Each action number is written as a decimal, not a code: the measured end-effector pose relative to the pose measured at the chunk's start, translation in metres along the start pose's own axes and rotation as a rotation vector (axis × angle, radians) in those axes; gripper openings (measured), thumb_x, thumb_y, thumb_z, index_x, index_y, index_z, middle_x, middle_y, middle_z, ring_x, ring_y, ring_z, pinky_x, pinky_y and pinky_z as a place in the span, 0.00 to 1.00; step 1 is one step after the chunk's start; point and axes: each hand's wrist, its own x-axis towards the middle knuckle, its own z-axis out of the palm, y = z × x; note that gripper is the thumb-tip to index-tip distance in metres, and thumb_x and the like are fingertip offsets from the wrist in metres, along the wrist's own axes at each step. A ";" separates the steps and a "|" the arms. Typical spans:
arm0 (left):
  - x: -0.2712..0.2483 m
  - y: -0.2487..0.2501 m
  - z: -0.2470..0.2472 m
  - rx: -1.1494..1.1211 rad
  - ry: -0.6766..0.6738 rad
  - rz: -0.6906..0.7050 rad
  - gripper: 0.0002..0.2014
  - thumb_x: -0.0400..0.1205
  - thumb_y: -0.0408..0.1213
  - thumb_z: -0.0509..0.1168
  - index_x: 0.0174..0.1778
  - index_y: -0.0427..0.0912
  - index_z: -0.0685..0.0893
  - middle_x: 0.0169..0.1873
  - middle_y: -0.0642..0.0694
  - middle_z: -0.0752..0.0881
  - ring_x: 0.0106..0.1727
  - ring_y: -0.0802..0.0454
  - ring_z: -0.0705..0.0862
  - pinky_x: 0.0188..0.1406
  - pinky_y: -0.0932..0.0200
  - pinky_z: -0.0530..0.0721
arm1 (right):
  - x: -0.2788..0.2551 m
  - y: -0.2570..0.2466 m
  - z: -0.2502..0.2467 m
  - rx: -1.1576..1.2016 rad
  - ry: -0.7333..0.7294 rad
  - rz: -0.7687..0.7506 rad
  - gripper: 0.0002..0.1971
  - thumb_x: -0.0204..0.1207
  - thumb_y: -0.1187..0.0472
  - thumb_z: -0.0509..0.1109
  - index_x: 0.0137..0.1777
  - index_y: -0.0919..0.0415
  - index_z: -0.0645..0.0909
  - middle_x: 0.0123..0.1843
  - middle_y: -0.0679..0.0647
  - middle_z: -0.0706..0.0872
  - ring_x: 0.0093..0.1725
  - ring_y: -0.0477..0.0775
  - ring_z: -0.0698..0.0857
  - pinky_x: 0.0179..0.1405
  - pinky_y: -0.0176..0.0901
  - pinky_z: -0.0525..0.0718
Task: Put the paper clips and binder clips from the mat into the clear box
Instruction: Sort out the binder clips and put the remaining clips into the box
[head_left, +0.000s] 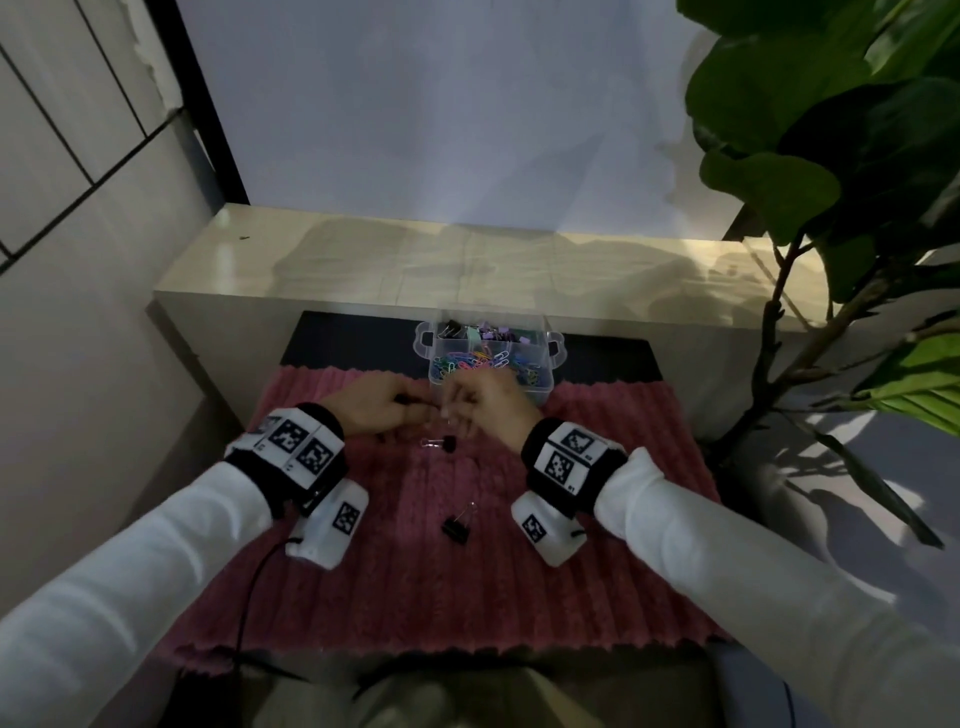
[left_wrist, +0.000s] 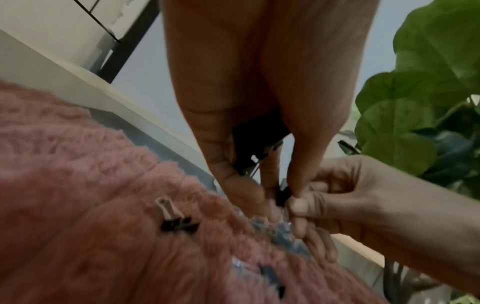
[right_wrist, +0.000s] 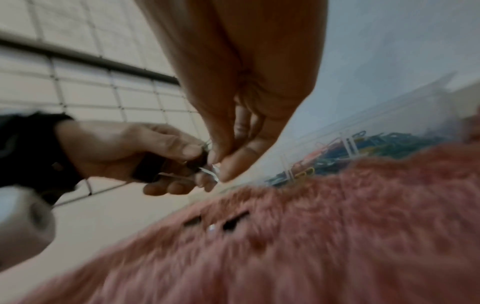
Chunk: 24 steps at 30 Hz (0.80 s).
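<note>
At the far edge of the pink fluffy mat (head_left: 571, 545) stands the clear box (head_left: 545, 358), which holds coloured paper clips and binder clips. Just in front of it my two hands meet. My left hand (head_left: 422, 413) grips a black binder clip (left_wrist: 255, 137) against its palm and holds a small black binder clip (left_wrist: 282, 195) at its fingertips. My right hand (head_left: 453, 414) pinches that small clip's silver wire handle (right_wrist: 210, 172). Two black binder clips lie loose on the mat, one (head_left: 442, 443) right below the hands and one (head_left: 458, 526) nearer to me.
A pale ledge (head_left: 363, 270) and a wall rise right behind the box. A large-leafed plant (head_left: 831, 156) stands to the right of the mat. A black cable (head_left: 249, 587) runs from my left wrist across the mat's left part.
</note>
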 end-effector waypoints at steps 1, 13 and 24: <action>-0.002 -0.002 -0.004 -0.019 0.015 -0.026 0.15 0.81 0.43 0.61 0.62 0.48 0.81 0.50 0.48 0.85 0.45 0.54 0.82 0.47 0.66 0.73 | 0.001 -0.001 -0.004 0.033 0.036 -0.005 0.02 0.71 0.72 0.72 0.42 0.70 0.82 0.32 0.58 0.85 0.29 0.56 0.83 0.30 0.40 0.82; -0.014 0.003 -0.006 -0.147 -0.032 0.052 0.11 0.83 0.39 0.59 0.37 0.59 0.78 0.30 0.54 0.85 0.30 0.64 0.82 0.32 0.75 0.76 | 0.002 -0.018 -0.017 0.314 -0.050 0.019 0.09 0.72 0.71 0.71 0.35 0.58 0.79 0.28 0.54 0.85 0.24 0.43 0.84 0.29 0.37 0.84; -0.025 -0.027 -0.019 -0.537 0.098 -0.077 0.09 0.80 0.27 0.60 0.41 0.41 0.84 0.25 0.53 0.88 0.25 0.62 0.83 0.25 0.73 0.81 | 0.021 0.014 -0.079 0.140 0.233 0.229 0.10 0.74 0.76 0.68 0.35 0.63 0.77 0.33 0.61 0.83 0.22 0.40 0.85 0.27 0.30 0.85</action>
